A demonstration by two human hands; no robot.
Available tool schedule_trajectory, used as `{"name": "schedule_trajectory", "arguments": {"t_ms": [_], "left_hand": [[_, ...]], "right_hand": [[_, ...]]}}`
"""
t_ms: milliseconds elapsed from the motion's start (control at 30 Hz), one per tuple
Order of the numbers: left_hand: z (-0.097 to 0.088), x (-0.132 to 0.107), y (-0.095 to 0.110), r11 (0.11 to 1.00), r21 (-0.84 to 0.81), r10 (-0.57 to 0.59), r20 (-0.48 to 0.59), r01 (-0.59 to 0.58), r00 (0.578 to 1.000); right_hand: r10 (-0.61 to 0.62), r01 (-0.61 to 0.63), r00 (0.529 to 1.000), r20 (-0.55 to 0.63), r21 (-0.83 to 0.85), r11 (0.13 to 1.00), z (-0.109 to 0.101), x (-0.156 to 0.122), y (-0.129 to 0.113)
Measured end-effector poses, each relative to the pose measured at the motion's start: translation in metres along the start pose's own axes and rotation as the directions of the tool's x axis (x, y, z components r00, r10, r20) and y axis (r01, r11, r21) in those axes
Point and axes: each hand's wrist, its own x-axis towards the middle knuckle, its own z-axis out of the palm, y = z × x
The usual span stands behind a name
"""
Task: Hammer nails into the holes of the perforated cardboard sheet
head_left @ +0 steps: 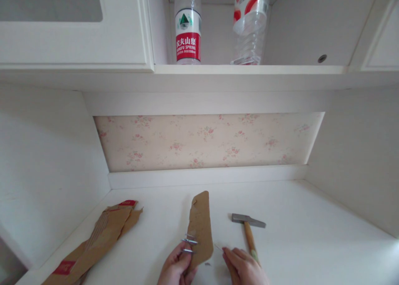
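My left hand point(178, 265) is closed on the lower left edge of a narrow brown cardboard piece point(201, 218), which it tilts up over the white desk. Several shiny metal nails point(190, 241) stick out at its fingertips, across the cardboard's left side. To the right of the cardboard, my right hand point(245, 267) pinches a thin, pale metal nail point(218, 247) whose tip points toward the cardboard. A hammer point(248, 231) with a grey head and wooden handle lies just beyond the right hand, which partly hides the handle's end.
Torn brown cardboard point(102, 239) with red print lies on the left of the white desk point(280, 202). Side panels rise at both ends. Overhead, a shelf point(249, 70) bears a red-labelled water bottle point(188, 35) and another clear bottle point(252, 31).
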Motion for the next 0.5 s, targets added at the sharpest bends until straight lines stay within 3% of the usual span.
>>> {"name": "schedule_trajectory", "arguments": {"t_ms": [267, 500], "left_hand": [[0.006, -0.007, 0.007, 0.990, 0.137, -0.055, 0.106, 0.040, 0.993], [0.022, -0.019, 0.009, 0.985, 0.171, -0.031, 0.066, 0.020, 0.997]], "right_hand": [[0.036, -0.045, 0.999, -0.039, -0.248, 0.968, -0.007, -0.002, -0.001], [-0.007, 0.001, 1.000, -0.027, -0.224, 0.975, -0.019, -0.003, -0.005]]}}
